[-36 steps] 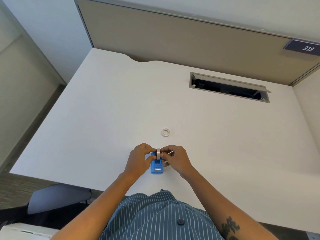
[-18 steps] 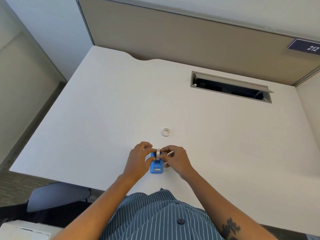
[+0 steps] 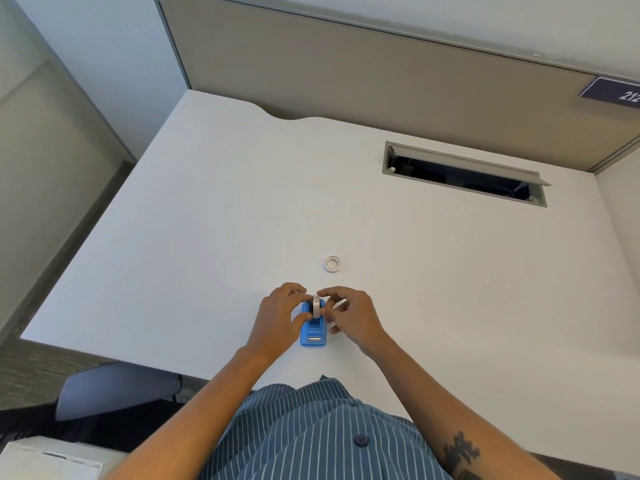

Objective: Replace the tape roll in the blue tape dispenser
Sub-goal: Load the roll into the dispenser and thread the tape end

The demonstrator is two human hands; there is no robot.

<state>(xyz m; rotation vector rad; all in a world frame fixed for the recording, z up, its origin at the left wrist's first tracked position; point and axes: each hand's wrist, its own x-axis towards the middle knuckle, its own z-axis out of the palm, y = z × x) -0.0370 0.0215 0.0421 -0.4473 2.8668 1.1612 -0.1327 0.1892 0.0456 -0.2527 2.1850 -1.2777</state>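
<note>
- Resting near the front edge of the white surface (image 3: 207, 237), the blue tape dispenser (image 3: 313, 332) lies between the two hands, its long axis running toward the person, its cutter end nearest the striped shirt (image 3: 311, 431).
- Left hand (image 3: 277, 320): its fingers (image 3: 294, 291) curl in over the far left part of the dispenser, and the thumb presses against the dispenser's left side, so the blue body sits just right of these fingers and touching them. The grip is partly closed around the dispenser's far end; how firmly it holds cannot be told.
- Tape roll (image 3: 316, 306): it stands upright on edge in the far half of the dispenser, seen edge-on as a pale narrow band, right between the fingertips of both hands. Whether it is fully seated in its cradle cannot be told.
- Right hand (image 3: 356, 320): its forefinger arches over to the top of the roll and the thumb meets the roll's right face, a pinch closed on the roll. The remaining fingers (image 3: 341, 306) spread loosely to the right, off the dispenser.
- Beyond both sets of fingers, slightly right of the roll, a second small white ring of tape (image 3: 332, 264) lies flat on the surface, well apart from either hand.
- Far to the right of the fingers, a grey cable slot (image 3: 464, 173) is set into the surface near the back panel.
</note>
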